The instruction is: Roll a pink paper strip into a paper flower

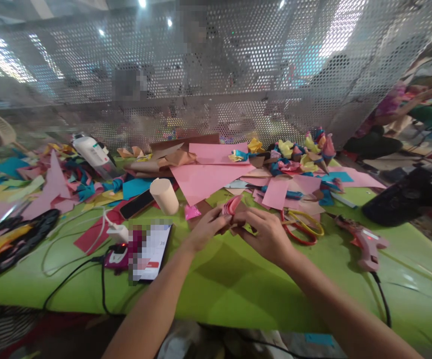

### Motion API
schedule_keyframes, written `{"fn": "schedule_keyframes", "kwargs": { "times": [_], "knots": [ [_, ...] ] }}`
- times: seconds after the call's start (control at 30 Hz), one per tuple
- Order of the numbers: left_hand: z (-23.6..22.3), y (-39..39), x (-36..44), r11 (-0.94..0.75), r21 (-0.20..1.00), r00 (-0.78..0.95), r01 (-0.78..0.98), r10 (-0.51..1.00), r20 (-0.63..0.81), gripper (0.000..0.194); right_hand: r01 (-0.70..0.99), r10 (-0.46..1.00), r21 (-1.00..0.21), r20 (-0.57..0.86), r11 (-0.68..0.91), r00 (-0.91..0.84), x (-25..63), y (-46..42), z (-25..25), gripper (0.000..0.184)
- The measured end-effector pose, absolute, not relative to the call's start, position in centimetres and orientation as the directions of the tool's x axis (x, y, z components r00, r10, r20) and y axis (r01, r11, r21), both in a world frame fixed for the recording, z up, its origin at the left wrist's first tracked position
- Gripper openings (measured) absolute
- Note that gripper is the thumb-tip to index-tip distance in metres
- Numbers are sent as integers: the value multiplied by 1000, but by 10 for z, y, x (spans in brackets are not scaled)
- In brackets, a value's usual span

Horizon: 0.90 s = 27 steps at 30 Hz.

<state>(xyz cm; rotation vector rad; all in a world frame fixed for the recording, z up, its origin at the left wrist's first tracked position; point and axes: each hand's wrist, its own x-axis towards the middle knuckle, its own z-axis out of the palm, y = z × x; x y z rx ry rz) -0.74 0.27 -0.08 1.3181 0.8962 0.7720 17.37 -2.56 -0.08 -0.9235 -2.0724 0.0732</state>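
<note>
Above the green table, my left hand (205,228) pinches a rolled pink paper flower (232,205), its layered edges pointing up. My right hand (267,233) closes around the brown paper (240,216) at the flower's lower right side. Its fingertips meet those of the left hand, and the exact grip is partly hidden. Just left of the flower lies a small bright pink packet (192,213). Beside my right hand rest scissors (306,229) with red and yellow loops.
A pink glue gun (367,247) with a black cord lies at right, near a dark cylinder (395,194). A phone (158,252), power adapter (116,257) and cables occupy the left. Behind stand a cream roll (164,196), pink paper sheets (210,182) and finished-looking paper flowers (287,149).
</note>
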Motion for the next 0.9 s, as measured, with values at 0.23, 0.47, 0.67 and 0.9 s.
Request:
{"fn": "schedule_keyframes", "kwargs": {
  "times": [0.23, 0.47, 0.67, 0.9],
  "knots": [
    [5, -1, -8, 111, 994, 453, -7, 886, -95, 30, 597, 626, -364, 713, 715, -316, 173, -27, 1, 8],
    [0, 1, -7, 102, 995, 476, -17, 875, -81, 29, 650, 612, -299, 720, 699, -327, 172, -27, -1, 10],
    [-1, 1, -6, 107, 994, 473, -34, 877, -79, 26, 632, 656, -376, 698, 677, -288, 170, -27, -2, 13],
    [0, 0, -6, 87, 996, 429, -1, 900, -78, 25, 559, 633, -408, 717, 721, -293, 169, -29, 0, 10]
  ]
}}
